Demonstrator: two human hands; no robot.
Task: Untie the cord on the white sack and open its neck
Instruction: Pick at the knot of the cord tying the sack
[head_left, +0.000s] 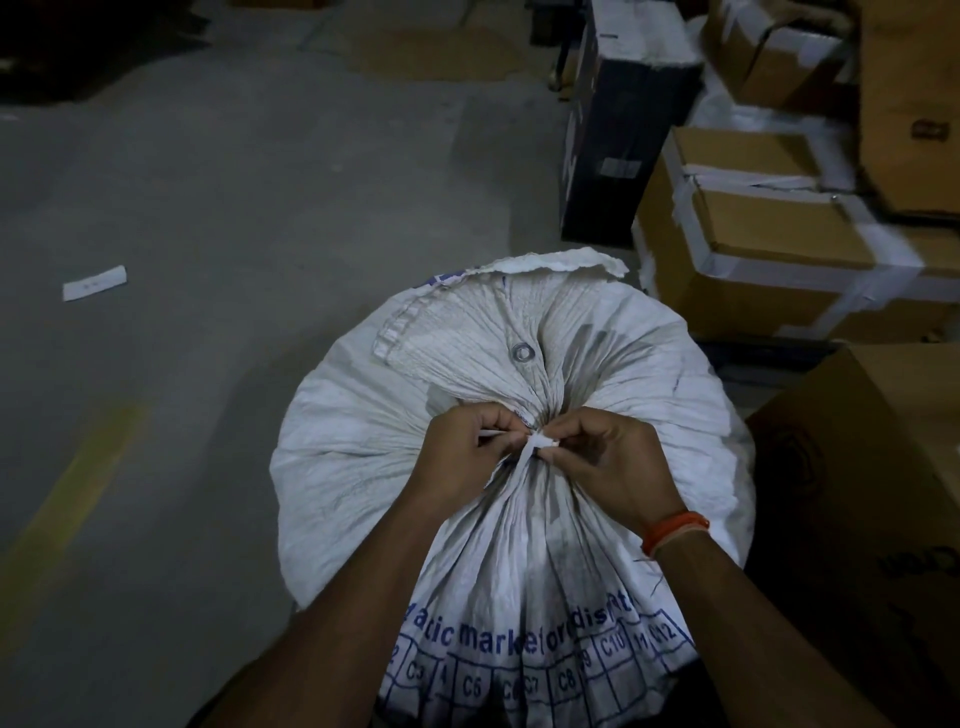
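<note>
Both hands (530, 457) pinch the cord (540, 444) at the sack (353, 457) neck.

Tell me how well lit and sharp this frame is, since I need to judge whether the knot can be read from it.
Head view: dim overall, the concrete floor dark and the far corners nearly black; the white sack is the brightest area. The cord between the left hand and right hand is small and soft, its knot unreadable. Wide-angle bending shows at the edges, where the cardboard boxes lean.
</note>
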